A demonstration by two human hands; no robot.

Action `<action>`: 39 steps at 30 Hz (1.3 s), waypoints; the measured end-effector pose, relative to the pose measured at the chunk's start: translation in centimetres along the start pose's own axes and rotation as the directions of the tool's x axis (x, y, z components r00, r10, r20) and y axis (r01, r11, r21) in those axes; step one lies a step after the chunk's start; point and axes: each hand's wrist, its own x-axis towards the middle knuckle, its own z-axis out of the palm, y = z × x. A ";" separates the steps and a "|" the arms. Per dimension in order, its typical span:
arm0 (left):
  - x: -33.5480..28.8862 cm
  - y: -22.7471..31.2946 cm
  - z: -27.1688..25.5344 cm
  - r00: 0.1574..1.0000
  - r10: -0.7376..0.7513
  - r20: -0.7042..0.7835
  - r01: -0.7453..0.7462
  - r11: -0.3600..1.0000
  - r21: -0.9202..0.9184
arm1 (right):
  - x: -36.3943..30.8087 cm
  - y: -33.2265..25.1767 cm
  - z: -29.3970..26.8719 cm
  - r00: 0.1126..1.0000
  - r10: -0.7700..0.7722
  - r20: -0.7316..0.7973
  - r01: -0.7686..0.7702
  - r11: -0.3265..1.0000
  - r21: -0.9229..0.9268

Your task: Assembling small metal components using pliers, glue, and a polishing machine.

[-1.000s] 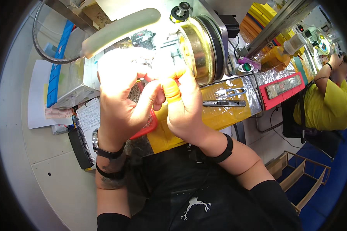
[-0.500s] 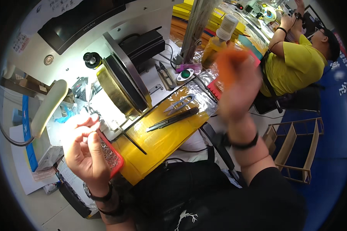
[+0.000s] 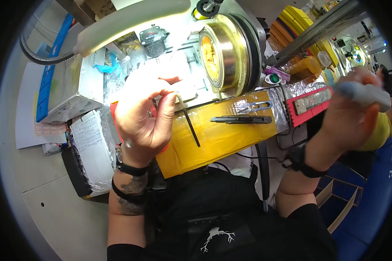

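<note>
My left hand (image 3: pixel 146 119) is raised over the left end of the yellow-covered work surface (image 3: pixel 178 156). Its thumb and forefinger press together in a pinch. Strong lamp glare hides whatever may be between them. Behind the wrist, a red tray (image 3: pixel 114 108) shows only in part. Out at the right, my right hand (image 3: pixel 346 113) is lifted and smeared by motion. Its fingers are wrapped round a pale, translucent cylinder (image 3: pixel 372 96) with a bluish end, and orange shows at the fingers. A black utility knife (image 3: pixel 241 119) and thread snips (image 3: pixel 252 106) lie between the hands.
A brass-coloured wheel (image 3: pixel 224 54) on a machine stands behind the work surface. A lit lamp (image 3: pixel 130 26) hangs above my left hand. At right are an amber bottle (image 3: pixel 307 67), a green button (image 3: pixel 273 78) and a red tray (image 3: pixel 311 104). A person in yellow (image 3: pixel 379 132) sits beyond.
The view has swung so the bench sits more centrally. My right hand has moved farther right, and the pale cylinder now shows in it. My left hand keeps its pinch.
</note>
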 end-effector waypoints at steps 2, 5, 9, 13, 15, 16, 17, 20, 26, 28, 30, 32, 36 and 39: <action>0.5 -0.5 1.1 0.986 0.038 -0.160 -0.044 0.998 -0.033 | -1.7 1.8 2.5 0.999 0.038 0.032 -0.020 0.894 -0.448; 0.3 0.0 0.6 0.980 0.037 -0.195 -0.041 0.999 -0.018 | -2.7 6.0 6.5 0.977 0.070 0.203 0.080 0.758 -0.647; 0.6 -0.4 0.7 0.988 0.067 -0.139 -0.066 0.998 0.012 | -0.5 8.2 8.4 0.925 0.169 0.340 0.094 0.766 -0.636; 0.8 0.0 0.8 0.990 0.075 -0.123 -0.068 0.996 0.056 | -0.5 11.1 6.5 0.897 0.128 0.423 0.048 0.923 -0.381; 0.7 0.0 0.7 0.984 0.097 -0.150 -0.094 0.995 0.029 | -0.9 10.7 7.9 0.920 0.114 0.375 0.112 0.839 -0.532; 0.6 0.2 0.3 0.993 0.082 -0.080 -0.078 0.996 0.051 | -1.3 10.6 8.4 0.940 0.088 0.330 0.167 0.726 -0.668; 0.5 0.3 0.0 0.998 0.064 -0.010 -0.063 0.995 0.075 | -1.4 10.7 8.6 0.940 0.092 0.330 0.163 0.728 -0.665; 0.7 0.2 -0.3 0.995 0.095 -0.001 -0.095 0.992 0.084 | -1.5 11.3 8.6 0.951 0.036 0.306 0.183 0.734 -0.654; 1.0 0.1 -0.4 0.992 0.122 0.026 -0.125 0.985 0.116 | 0.2 12.2 3.7 0.752 -0.056 0.656 0.448 0.774 -0.447; 1.0 0.1 -0.4 0.992 0.122 0.027 -0.124 0.984 0.126 | -1.6 11.8 6.0 0.917 -0.010 0.398 0.253 0.787 -0.563; 1.0 0.1 -0.4 0.992 0.127 0.028 -0.129 0.983 0.131 | -1.7 11.9 6.6 0.933 0.000 0.359 0.219 0.793 -0.569; 0.9 0.3 -0.3 0.992 0.116 0.038 -0.120 0.983 0.139 | -1.5 11.9 6.6 0.948 0.008 0.318 0.185 0.799 -0.571; 0.9 0.4 0.1 0.995 0.099 0.025 -0.101 0.989 0.109 | -1.1 10.9 6.3 0.922 -0.018 0.387 0.191 0.891 -0.412; 0.6 -0.4 0.8 0.989 0.107 -0.104 -0.100 0.992 0.071 | -0.5 8.7 5.8 0.898 -0.049 0.438 0.217 0.915 -0.342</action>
